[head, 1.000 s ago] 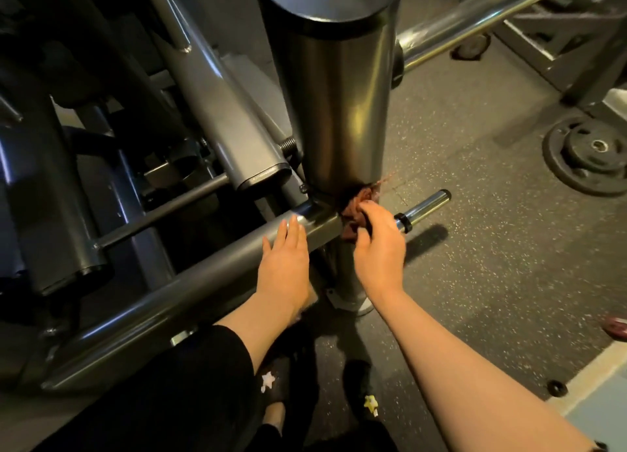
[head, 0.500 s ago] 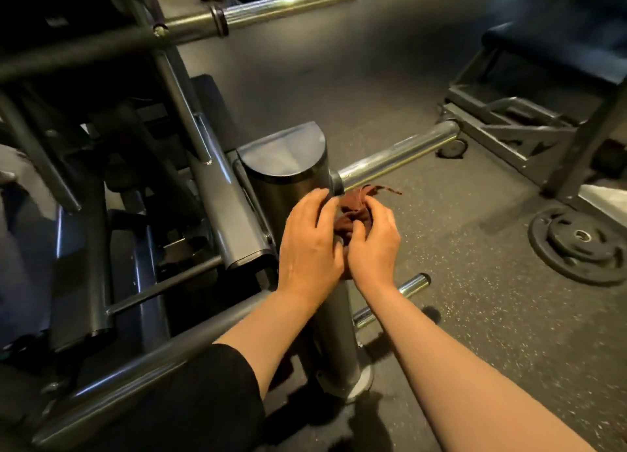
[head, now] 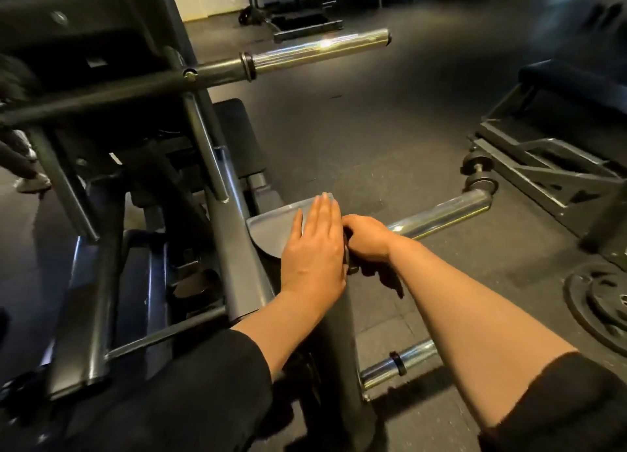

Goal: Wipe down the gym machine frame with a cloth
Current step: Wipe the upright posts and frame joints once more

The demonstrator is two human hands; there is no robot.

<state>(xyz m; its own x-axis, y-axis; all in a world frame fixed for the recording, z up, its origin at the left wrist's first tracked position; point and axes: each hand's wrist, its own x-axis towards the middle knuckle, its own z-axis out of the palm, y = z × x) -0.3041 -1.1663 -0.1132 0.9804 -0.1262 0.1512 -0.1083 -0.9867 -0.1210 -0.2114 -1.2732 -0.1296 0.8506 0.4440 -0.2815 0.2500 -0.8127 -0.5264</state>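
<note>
The gym machine's thick grey upright post (head: 339,350) rises in front of me, topped by a flat grey cap (head: 271,226). My left hand (head: 315,248) lies flat on the cap's right edge with its fingers straight. My right hand (head: 368,238) is curled against the right side of the post, where a chrome bar (head: 441,215) sticks out. It grips the brown cloth (head: 386,277), which is mostly hidden; only a dark fold hangs below the hand.
A long chrome bar (head: 322,49) juts out higher up, and a short chrome peg (head: 400,361) lower down. A weight plate (head: 600,302) lies on the rubber floor at the right, near a bench frame (head: 543,170). Another person's shoe (head: 32,183) shows at far left.
Both hands rose from the post's base to its top. My right hand carried the cloth up the post. My left hand left the lower beam and now lies flat on the cap.
</note>
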